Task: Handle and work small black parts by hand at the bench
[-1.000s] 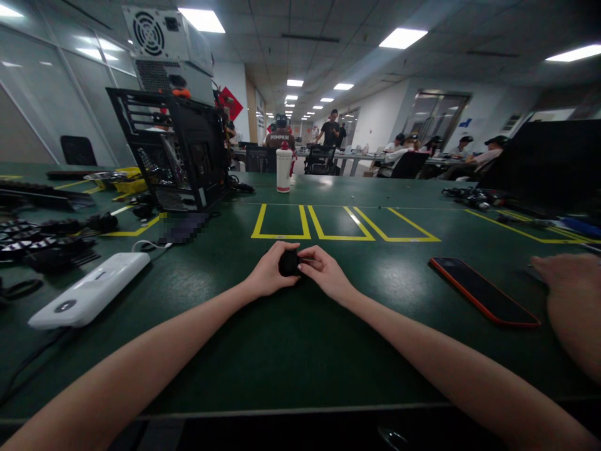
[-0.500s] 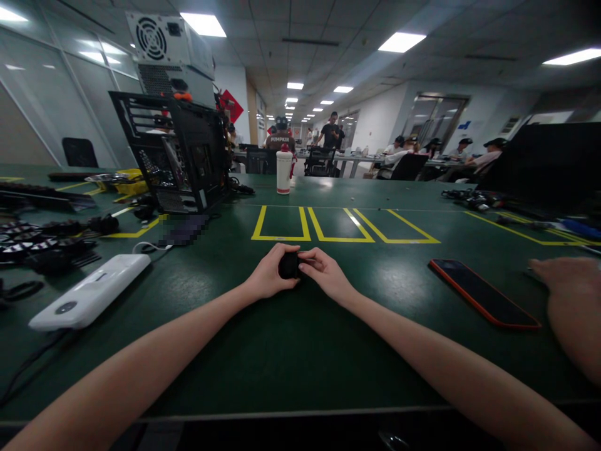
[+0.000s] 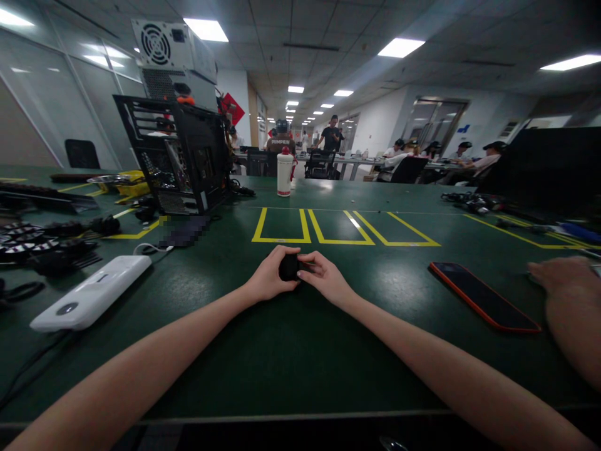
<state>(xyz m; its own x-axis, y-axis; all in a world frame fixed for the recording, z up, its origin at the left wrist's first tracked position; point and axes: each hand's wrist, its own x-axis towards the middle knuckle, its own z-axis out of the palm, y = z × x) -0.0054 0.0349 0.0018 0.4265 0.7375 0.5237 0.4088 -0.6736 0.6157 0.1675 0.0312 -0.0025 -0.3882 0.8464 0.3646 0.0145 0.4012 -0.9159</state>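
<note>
A small round black object is held just above or on the green table, near the middle of the view. My left hand curves round its left side, with the fingers over the top and the thumb below. From the right, my right hand reaches to the object's edge, fingers bent and thumb tip against it. Whether the right fingertips grip a part of it is too small to tell. Beyond both hands lie yellow tape outlines on the table.
At left are a white power bank, cables and an open black computer case. A white bottle stands at the back. On the right lies an orange-edged phone, beside another person's hand.
My right fingers have shifted slightly at the object's edge and are a little more spread. The black object shows a darker, plainer face. The camera view has tilted slightly.
</note>
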